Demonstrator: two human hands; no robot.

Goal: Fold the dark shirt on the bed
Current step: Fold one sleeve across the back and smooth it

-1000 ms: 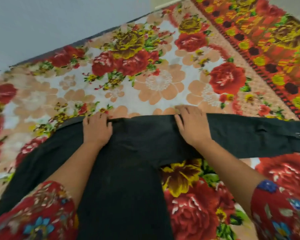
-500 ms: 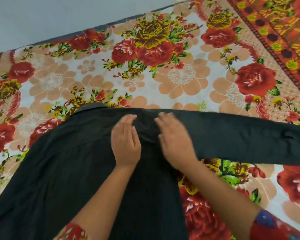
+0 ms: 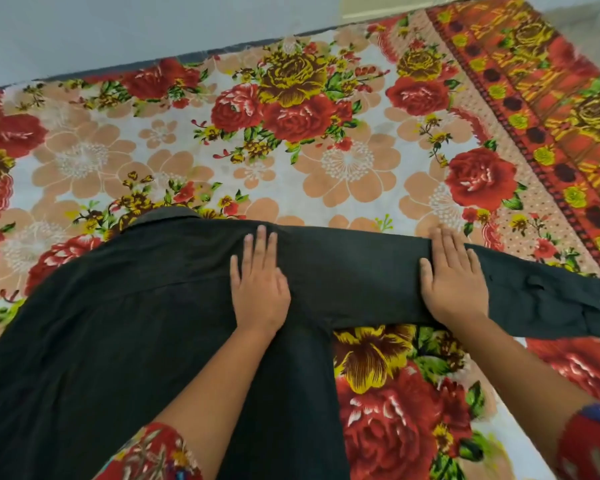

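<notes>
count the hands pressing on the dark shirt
2. The left hand lies flat on the dark shirt at its shoulder. The right hand lies flat on the sleeve stretched out to the right. No other hand shows.

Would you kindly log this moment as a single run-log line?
garment: dark collared fabric shirt spread on red floral bedsheet | left hand: flat on shirt body | right hand: flat on outstretched sleeve
</notes>
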